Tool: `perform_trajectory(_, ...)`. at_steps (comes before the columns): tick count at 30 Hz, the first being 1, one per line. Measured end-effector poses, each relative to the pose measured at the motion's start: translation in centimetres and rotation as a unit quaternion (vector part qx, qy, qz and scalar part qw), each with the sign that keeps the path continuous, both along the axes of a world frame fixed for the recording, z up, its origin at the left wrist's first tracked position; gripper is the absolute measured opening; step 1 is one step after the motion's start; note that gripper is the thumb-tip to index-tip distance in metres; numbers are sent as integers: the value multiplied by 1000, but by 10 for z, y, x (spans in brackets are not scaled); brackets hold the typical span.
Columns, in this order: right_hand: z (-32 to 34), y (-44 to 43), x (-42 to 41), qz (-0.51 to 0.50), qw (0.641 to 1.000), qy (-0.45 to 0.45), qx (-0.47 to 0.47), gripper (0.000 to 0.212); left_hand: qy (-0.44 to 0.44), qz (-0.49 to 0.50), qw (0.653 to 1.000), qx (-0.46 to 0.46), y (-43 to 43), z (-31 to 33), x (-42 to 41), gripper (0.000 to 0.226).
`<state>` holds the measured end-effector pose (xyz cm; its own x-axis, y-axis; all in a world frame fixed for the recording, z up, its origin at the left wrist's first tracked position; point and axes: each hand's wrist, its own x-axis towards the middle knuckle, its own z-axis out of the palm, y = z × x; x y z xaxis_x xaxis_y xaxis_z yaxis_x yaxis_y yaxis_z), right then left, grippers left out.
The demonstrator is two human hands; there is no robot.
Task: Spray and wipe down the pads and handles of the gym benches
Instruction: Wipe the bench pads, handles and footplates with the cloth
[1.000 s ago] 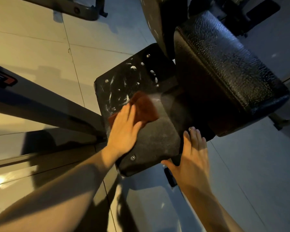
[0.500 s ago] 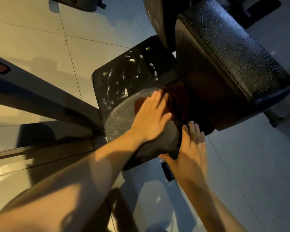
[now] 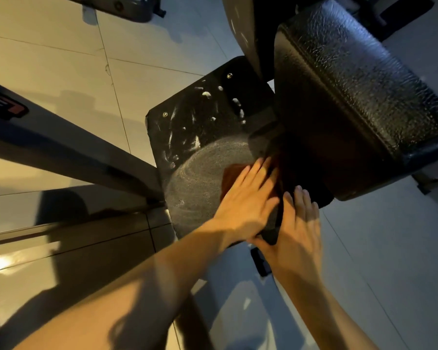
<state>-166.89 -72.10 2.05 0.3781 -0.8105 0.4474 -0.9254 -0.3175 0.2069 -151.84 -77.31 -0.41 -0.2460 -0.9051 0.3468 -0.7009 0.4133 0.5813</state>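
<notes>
- Head view: cloth [image 3: 234,174] is pressed onto pad [image 3: 200,152] by flat left hand [image 3: 245,200].
- Pad edge is touched by right hand [image 3: 299,228], fingers straight.

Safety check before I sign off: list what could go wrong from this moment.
1. Foam streaks on the far part of the black panel lie outside the swirl marks, so they may be missed and dry there.
2. The left hand presses the brown cloth right beside the dark gap under the thick pad. The cloth or the fingers could catch there.
</notes>
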Motion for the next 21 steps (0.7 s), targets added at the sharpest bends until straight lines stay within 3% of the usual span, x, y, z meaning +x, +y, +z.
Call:
perform_trajectory(5, 2, 2, 2, -11, 1000, -10, 21, 111, 13, 79, 997, 22, -38, -5, 28, 72)
perform_trajectory(11, 1, 2, 4, -19, 999, -13, 35, 109, 37, 192, 973, 124, 38, -94, 84, 79)
perform_trajectory(13, 1, 2, 2, -26, 999, -6, 40, 115, 3, 165, 980, 115, 53, -88, 71, 77)
perform_trajectory(17, 0, 1, 3, -26, 999, -11, 18, 101, -30, -43, 998, -24, 44, -32, 8, 61)
perform_trajectory(19, 1, 1, 4, -24, 1000, -13, 12, 101, -20, -41, 998, -41, 15, -10, 0, 60)
perform_trajectory(21, 3, 3, 4, -25, 999, -11, 34, 116, -16, -2, 999, -39, -12, 1, 8, 63)
